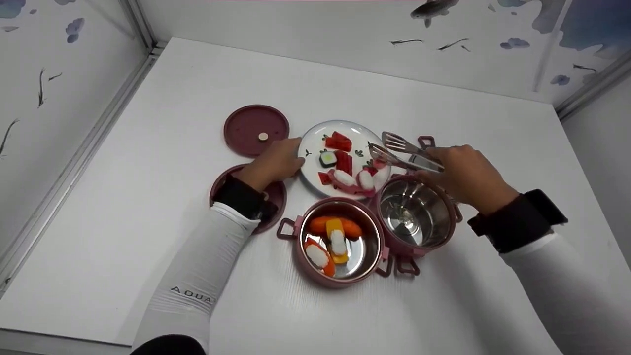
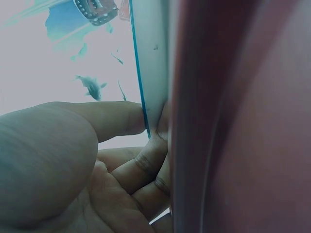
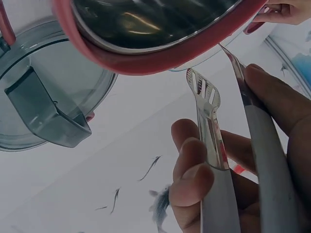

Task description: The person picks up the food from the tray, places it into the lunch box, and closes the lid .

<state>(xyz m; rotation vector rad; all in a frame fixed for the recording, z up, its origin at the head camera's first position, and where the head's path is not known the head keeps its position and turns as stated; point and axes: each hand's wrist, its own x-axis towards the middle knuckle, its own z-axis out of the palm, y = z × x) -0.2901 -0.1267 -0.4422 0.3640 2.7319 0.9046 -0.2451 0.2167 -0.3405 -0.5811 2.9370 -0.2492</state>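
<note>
My left hand grips the left rim of the white plate; in the left wrist view the thumb lies on one face, fingers on the other. On the plate are red pieces, a sushi roll and rice pieces with pink. My right hand holds metal tongs with slotted ends. Their tips stand apart over the plate's right side, near a pinkish piece. In the right wrist view, thumb and fingers lie along the tongs' grey grips.
A pink pot in front holds carrot-like pieces and topped rice pieces. Right of it a second pot shows its bare steel inside. Two dark red lids lie left. A glass lid is mostly hidden by the right hand.
</note>
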